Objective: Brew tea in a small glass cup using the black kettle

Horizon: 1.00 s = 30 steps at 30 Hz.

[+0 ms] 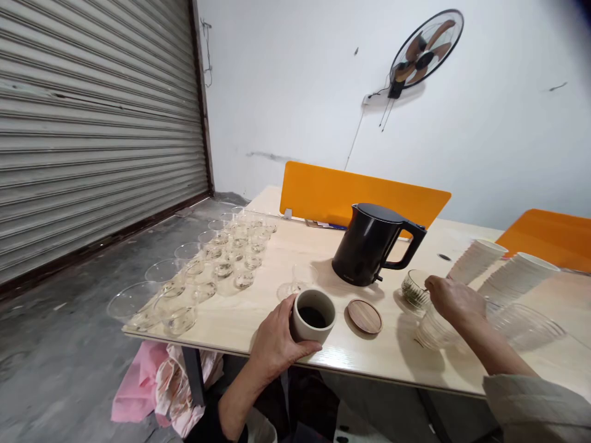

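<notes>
My left hand (pixel 277 341) wraps around a beige ceramic jar (pixel 314 315) with dark contents, near the table's front edge. Its round wooden lid (pixel 364 316) lies flat just to the right. My right hand (pixel 455 297) is pinched over a small glass cup (pixel 414 289) holding something greenish, and what the fingers hold is too small to see. A ribbed glass vessel (pixel 434 332) stands directly below that hand. A black electric kettle (pixel 373 244) stands behind the jar, handle to the right.
Several clear glass cups (pixel 203 271) stand in rows on the left part of the wooden table (pixel 369 363). Stacks of white cups (pixel 498 271) lie on their sides at the right. Orange dividers (pixel 355 194) stand behind. Pink cloth (pixel 152 381) hangs below the table.
</notes>
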### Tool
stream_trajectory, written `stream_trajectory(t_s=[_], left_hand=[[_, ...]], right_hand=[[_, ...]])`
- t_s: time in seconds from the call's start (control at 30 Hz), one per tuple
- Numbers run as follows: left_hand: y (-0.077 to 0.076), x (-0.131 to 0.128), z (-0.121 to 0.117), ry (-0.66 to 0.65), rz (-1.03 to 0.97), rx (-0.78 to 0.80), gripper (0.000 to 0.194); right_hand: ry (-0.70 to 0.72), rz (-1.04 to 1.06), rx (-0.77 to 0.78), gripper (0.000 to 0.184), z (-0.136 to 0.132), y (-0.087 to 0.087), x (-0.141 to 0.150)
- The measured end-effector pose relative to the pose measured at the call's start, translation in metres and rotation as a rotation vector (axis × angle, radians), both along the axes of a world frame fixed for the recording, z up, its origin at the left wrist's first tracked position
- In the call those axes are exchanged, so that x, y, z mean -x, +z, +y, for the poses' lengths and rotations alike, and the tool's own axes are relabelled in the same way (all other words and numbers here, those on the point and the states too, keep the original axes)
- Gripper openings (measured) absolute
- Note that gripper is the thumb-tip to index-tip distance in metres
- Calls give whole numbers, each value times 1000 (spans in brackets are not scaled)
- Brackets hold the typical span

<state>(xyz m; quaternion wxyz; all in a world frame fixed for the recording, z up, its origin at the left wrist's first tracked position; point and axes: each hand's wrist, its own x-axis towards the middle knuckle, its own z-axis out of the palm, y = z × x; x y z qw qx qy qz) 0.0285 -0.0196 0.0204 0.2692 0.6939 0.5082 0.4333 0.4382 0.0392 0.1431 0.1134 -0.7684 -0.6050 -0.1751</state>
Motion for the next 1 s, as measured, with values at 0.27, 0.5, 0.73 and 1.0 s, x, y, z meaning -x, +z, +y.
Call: stream_trajectory(t_s=[0.27, 0.5, 0.73, 1.0], left_hand=[[3, 1, 1, -15, -27, -19, 97], [3, 0, -1, -66, -17, -69, 98], [4, 12, -1, -206, -158, -80, 92], [-6, 23, 28, -52, -731, 89, 60]], right_hand=[[296, -146, -294, 51, -63, 3, 66], [803, 382, 23, 88, -80, -72, 185], [842, 495, -55, 83, -64, -82, 198], [520, 656, -101, 84, -52, -45, 158]])
